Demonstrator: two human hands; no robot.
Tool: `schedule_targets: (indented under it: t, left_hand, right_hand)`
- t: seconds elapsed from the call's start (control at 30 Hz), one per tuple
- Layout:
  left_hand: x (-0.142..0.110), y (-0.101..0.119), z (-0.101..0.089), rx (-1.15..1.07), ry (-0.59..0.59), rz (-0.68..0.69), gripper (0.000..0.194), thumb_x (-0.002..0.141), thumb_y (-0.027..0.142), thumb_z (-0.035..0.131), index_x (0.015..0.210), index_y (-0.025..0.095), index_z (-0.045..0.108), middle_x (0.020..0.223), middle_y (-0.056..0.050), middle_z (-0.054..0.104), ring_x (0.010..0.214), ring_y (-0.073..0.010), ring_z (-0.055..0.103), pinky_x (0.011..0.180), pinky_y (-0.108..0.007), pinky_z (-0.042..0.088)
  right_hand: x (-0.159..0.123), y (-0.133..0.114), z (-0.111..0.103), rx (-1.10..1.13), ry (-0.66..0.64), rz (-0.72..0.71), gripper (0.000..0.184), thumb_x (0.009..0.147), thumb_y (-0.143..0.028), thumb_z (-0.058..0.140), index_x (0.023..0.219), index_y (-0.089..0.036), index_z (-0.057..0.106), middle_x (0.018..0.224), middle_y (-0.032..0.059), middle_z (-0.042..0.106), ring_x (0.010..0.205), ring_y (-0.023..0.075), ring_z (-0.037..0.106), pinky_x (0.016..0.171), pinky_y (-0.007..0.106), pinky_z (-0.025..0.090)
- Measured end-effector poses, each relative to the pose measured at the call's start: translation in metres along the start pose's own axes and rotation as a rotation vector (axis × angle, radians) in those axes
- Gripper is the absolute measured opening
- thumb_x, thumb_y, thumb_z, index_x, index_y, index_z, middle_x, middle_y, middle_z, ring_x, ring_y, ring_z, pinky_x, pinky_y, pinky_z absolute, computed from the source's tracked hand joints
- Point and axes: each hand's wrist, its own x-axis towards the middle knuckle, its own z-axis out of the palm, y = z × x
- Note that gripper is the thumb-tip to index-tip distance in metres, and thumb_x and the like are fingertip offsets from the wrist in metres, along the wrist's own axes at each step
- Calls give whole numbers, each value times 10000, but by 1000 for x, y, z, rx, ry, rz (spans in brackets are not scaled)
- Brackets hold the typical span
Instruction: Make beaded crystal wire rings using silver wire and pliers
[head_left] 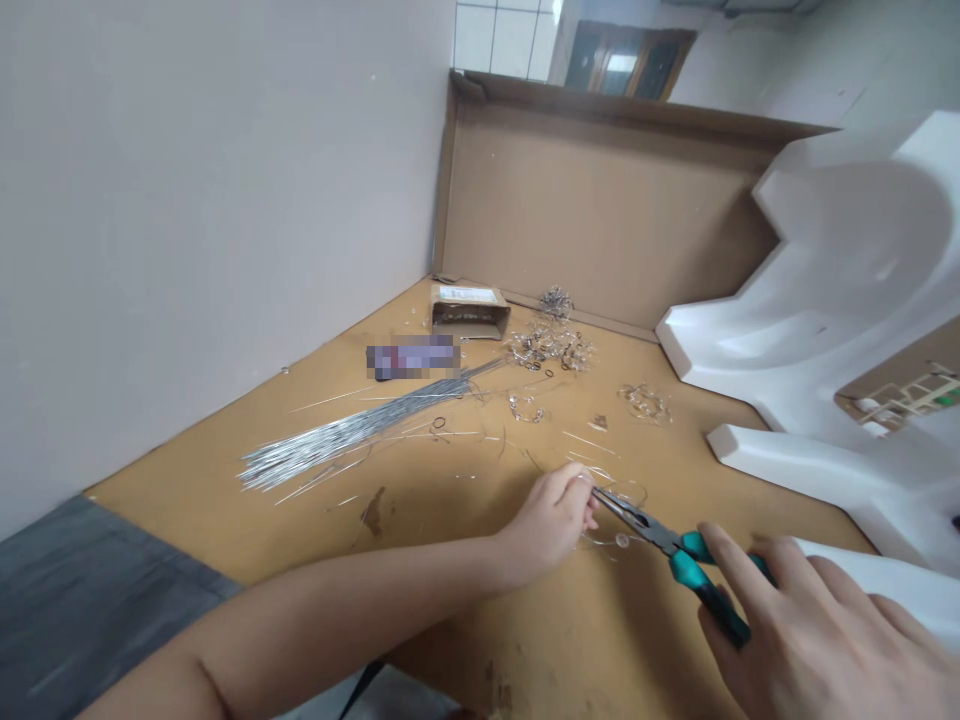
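Observation:
My right hand point(810, 625) grips the teal handles of needle-nose pliers point(660, 550) at the lower right. The plier jaws point left and meet the fingertips of my left hand point(551, 520). That hand is pinched shut on a thin piece of wire point(611, 535) that curls into a loop below the jaws. Both hands work just above a brown cardboard sheet point(450, 560) lying flat.
A bundle of straight silver wires point(352, 435) lies to the left. Piles of small wire rings point(551, 345) and a small cardboard box point(469, 310) sit further back. A cardboard panel point(600, 210) stands upright behind, white foam packing point(840, 300) at right, a wall at left.

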Motion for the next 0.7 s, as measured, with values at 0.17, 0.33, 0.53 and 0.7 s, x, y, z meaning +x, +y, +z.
schedule_targets:
  t: [0.17, 0.33, 0.53, 0.7]
  left_hand:
    - [-1, -1, 1, 12, 20, 13, 241, 808, 295, 327, 615, 182, 416, 566, 27, 460, 570, -117, 503, 572, -224, 374]
    - [-2, -3, 2, 35, 21, 31, 248, 820, 303, 313, 628, 183, 414, 577, 25, 472, 576, -116, 506, 578, -223, 376]
    - [-3, 1, 1, 83, 25, 61, 249, 827, 268, 297, 615, 185, 396, 571, 29, 460, 608, -119, 527, 613, -223, 379]
    - [-5, 1, 0, 88, 22, 66, 254, 832, 276, 302, 631, 181, 424, 575, 24, 487, 602, -113, 511, 613, -219, 375]
  right_hand:
    - [1, -1, -3, 27, -10, 5, 318, 724, -419, 371, 887, -255, 588, 594, 26, 444, 490, 180, 414, 515, 324, 258]
    - [4, 1, -3, 24, -8, 4, 292, 705, -407, 398, 880, -262, 581, 588, 23, 445, 482, 177, 396, 518, 325, 257]
    - [-1, 2, 1, 74, -29, -5, 269, 725, -390, 399, 893, -261, 564, 601, 12, 449, 466, 164, 401, 516, 317, 255]
    - [1, 5, 3, 90, -21, -1, 215, 721, -383, 415, 827, -258, 555, 569, 0, 437, 438, 160, 418, 491, 301, 242]
